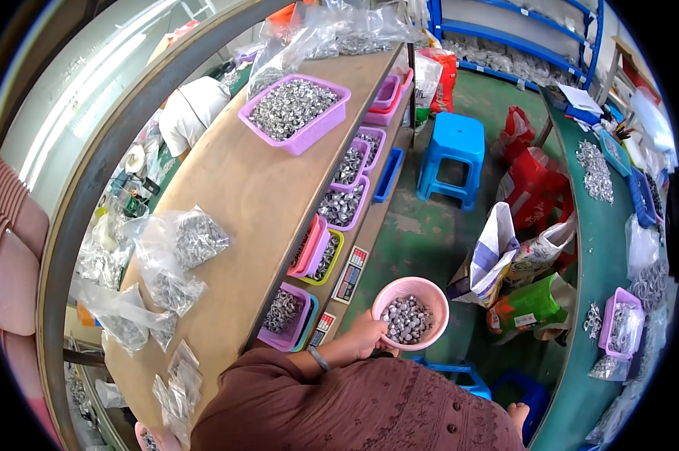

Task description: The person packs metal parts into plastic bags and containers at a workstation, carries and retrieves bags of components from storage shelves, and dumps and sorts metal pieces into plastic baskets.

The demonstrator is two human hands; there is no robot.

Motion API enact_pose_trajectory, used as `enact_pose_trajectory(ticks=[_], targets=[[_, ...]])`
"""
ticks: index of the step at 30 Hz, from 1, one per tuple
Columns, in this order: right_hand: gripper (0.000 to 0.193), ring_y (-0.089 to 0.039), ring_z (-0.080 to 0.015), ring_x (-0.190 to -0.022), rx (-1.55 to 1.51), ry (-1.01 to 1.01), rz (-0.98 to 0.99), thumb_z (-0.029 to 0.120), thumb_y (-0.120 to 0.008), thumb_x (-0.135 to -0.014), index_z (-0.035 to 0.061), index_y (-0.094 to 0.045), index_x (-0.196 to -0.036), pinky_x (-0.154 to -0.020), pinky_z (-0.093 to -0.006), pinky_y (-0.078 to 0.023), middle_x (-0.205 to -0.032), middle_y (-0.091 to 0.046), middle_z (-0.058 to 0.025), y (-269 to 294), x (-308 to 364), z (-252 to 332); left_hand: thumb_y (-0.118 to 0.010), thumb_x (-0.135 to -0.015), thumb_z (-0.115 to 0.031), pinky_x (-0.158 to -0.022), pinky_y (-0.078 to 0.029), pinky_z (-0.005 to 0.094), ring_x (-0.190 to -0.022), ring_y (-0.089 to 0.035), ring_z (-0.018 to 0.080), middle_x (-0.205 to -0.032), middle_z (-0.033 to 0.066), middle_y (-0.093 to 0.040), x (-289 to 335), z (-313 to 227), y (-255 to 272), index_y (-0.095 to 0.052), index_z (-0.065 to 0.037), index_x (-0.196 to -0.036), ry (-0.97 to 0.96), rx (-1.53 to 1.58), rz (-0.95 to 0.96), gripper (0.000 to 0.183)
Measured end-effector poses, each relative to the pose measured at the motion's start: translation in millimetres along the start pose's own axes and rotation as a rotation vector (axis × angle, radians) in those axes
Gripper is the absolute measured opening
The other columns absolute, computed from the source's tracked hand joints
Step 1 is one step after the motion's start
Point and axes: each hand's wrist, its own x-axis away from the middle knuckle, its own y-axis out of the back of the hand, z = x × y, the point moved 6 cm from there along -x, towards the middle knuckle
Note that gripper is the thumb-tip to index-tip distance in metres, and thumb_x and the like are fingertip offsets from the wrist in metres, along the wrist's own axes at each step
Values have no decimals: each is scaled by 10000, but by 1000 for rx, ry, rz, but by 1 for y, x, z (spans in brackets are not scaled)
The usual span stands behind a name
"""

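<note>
Above the green floor, between a brown counter and a green counter, holding a pink bowl of small metal pieces with the left fingers; unable to tell the state of the right fingers. On the brown counter, a heaped purple basket and clear bags; below, more filled baskets. Beyond, a blue stool and blue shelves.

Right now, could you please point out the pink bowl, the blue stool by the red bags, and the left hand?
Pink bowl [411, 287], head view: inner wall.
Blue stool [458, 132], head view: seat top.
Left hand [364, 336], head view: back of the hand.
</note>
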Motion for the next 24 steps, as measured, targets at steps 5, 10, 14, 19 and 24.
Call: enact_pose_trajectory(ticks=[5,10,14,19,24], targets=[[127,-433,-174,-482,137,41,29,48,-582,-605,-19,-488,-551,-470,-347,-359,-509,-471,-128,-8,3,25,-374,-679,74,-417,-474,309,-594,-589,240,-828,150,-542,-1,-12,1,-375,-22,-1110,5,30,-12,442],[86,-457,-197,-557,239,161,130,66,-574,-623,17,-504,-614,-517,-351,-379,-598,-495,-121,-31,9,29,-380,-684,70,-421,-474,305,-617,-591,239,-849,151,-542,-12,-14,13,-370,-24,-1113,8,26,-18,438],[68,-476,-215,-618,311,281,231,80,-569,-638,45,-517,-664,-555,-354,-394,-668,-515,-115,-59,11,-3,-407,-697,59,-444,-494,310,-681,-595,247,-907,149,-531,-26,-12,5,-357,-34,-1130,18,28,12,445],[78,-500,-237,-694,430,527,405,98,-561,-656,81,-532,-727,-602,-358,-414,-756,-539,-108,-85,-2,-13,-413,-701,61,-471,-514,338,-696,-596,259,-938,155,-518,-41,-10,18,-352,-36,-1135,48,64,-29,449],[115,-524,-260,-769,456,700,488,116,-554,-675,117,-548,-790,-649,-362,-434,-845,-563,-101,-106,-8,-10,-386,-694,75,-485,-527,366,-692,-598,286,-952,173,-506,-56,-16,22,-335,-34,-1142,68,50,-45,464]])
